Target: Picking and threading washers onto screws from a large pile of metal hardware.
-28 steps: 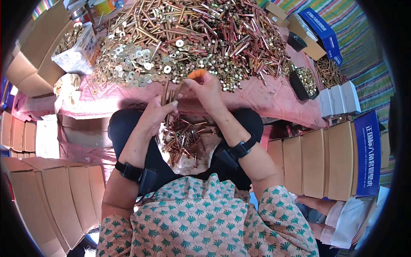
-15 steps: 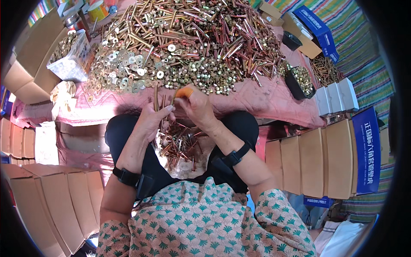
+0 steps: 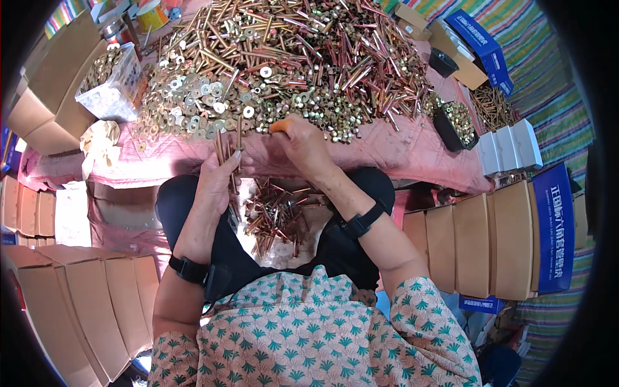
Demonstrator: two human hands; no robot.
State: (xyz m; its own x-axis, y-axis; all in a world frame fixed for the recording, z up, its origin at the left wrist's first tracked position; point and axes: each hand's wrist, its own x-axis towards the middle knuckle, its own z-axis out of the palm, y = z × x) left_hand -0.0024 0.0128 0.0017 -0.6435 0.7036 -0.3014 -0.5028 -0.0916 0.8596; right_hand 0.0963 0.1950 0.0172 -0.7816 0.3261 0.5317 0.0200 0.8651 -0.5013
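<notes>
My left hand (image 3: 214, 179) is closed around several long brass-coloured expansion bolts (image 3: 239, 132), held roughly upright above my lap. A washer seems to sit on one of them, by my thumb. To the right, my right hand (image 3: 304, 147) hovers at the near edge of the heap, apart from the left. An orange cover wraps one of its fingers, which points at the small nuts (image 3: 309, 106); the other fingers are partly hidden beneath the hand. Loose washers (image 3: 193, 106) lie at the heap's left front. Between my knees is a pile of finished-looking metal bolts (image 3: 274, 222).
A pink cloth (image 3: 380, 148) covers the low table. A clear plastic tub (image 3: 113, 100) stands left, beside an open carton (image 3: 55, 84). On the right are a black tray (image 3: 453, 126) of nuts, white boxes (image 3: 509, 149) and a row of brown cartons (image 3: 474, 242). More cartons (image 3: 90, 303) stand lower left.
My right hand has let go of the bolt by the left hand and moved right, toward the nuts. My left hand has shifted slightly left with the bolts.
</notes>
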